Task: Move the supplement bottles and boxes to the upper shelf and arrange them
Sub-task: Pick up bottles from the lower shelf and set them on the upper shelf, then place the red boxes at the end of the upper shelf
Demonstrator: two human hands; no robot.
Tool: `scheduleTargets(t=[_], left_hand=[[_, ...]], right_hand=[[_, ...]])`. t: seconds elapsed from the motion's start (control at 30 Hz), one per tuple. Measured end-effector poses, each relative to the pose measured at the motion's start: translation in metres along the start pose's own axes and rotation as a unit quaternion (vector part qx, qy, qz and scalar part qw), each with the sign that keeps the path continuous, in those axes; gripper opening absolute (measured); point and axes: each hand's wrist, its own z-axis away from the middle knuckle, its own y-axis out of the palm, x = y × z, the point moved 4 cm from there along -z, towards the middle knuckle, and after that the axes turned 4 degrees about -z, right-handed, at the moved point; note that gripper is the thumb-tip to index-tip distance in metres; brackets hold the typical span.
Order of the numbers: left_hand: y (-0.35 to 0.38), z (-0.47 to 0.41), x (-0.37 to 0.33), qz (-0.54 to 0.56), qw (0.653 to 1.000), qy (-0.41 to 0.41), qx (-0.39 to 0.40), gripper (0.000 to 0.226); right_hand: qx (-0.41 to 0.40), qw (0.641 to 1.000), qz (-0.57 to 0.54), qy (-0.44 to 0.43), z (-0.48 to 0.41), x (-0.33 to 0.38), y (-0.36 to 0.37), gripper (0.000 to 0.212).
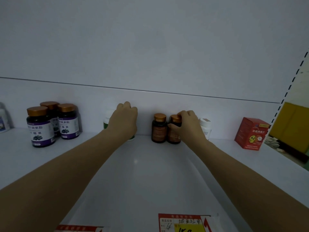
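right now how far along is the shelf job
Already standing on the shelf: three purple-label bottles at left, a red box at right. In hand: the left hand grips a green-and-white bottle, the right hand grips the right-hand amber bottle beside its twin. What remains below is out of view.

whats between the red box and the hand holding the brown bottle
In the head view, a white bottle stands just beside the right hand, partly hidden by it; from there to the red box the shelf is bare.
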Motion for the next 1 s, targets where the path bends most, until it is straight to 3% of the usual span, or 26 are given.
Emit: scheduleTargets(t=[0.2, 0.43, 0.57, 0.73, 1.0], left_hand=[[-0.001, 0.003, -0.002, -0.013, 1.0, 0.005, 0.004, 0.029], [-0.016, 0.013, -0.008, -0.004, 0.997, 0.067, -0.046, 0.018], [-0.016, 0.026, -0.013, -0.008, 0.996, 0.078, 0.029, 0.017], [-0.023, 0.055, -0.02, -0.013, 0.992, 0.068, 0.106, 0.026], [-0.078, 0.129, -0.056, 0.003, 0.99, 0.04, 0.138, 0.037]], right_hand=[[-0.002, 0.999, 0.04, -0.004, 0.005, 0.005, 0.0, 0.043], [0.017, 0.995, 0.098, -0.013, 0.01, 0.014, -0.008, 0.053], [0.042, 0.985, 0.166, -0.008, 0.024, 0.02, -0.019, 0.047], [0.142, 0.968, 0.208, -0.014, 0.06, 0.025, -0.04, 0.043], [0.175, 0.961, 0.213, -0.032, 0.13, 0.025, -0.102, 0.046]])
